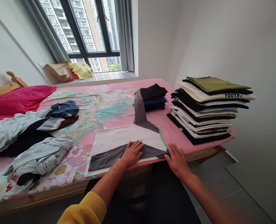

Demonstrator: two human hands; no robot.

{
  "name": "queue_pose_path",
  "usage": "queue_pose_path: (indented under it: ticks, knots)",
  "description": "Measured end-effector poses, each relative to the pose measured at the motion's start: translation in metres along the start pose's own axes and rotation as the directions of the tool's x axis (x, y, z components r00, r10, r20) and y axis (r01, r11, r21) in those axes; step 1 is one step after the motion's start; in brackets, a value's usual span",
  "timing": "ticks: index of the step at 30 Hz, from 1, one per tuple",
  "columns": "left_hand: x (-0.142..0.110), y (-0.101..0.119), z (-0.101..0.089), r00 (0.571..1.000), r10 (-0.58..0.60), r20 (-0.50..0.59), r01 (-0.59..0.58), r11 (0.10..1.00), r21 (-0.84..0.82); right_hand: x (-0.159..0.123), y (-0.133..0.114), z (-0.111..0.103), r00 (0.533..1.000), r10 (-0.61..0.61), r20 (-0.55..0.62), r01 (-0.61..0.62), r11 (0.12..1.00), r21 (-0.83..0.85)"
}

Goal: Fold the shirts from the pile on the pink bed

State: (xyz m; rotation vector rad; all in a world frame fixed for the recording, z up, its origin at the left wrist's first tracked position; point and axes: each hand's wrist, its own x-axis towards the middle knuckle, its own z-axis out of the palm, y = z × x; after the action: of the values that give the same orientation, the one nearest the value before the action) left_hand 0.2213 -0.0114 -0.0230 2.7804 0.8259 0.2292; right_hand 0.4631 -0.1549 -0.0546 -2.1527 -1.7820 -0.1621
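Note:
A white and dark-grey shirt with green trim at its neck edge lies spread on the bed near the front edge. Its near grey part is folded inward over the white body, while the far grey sleeve stretches away toward a small dark stack. My left hand rests flat on the folded grey part, fingers stretched out. At the shirt's right end, beside the green trim, my right hand touches the corner with its fingers extended. Neither hand is closed around the cloth.
A tall stack of folded clothes stands on the right, with a small stack of dark folded clothes beside it. Crumpled clothes cover the bed's left side near a magenta pillow. Bags sit on the windowsill.

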Motion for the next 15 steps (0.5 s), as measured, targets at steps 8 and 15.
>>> queue_pose_path:
  ticks: [8, 15]
  knots:
    - [-0.031, 0.0, 0.004, 0.996, -0.085, 0.005, 0.084, 0.994, 0.066, 0.012, -0.07, 0.029, 0.937, -0.341, 0.072, 0.334, 0.938, 0.088]
    - [-0.154, -0.103, -0.036, 0.824, -0.567, 0.005, 0.559, 0.813, 0.164, 0.006, -0.057, 0.044, 0.931, -0.352, 0.094, 0.344, 0.934, 0.093]
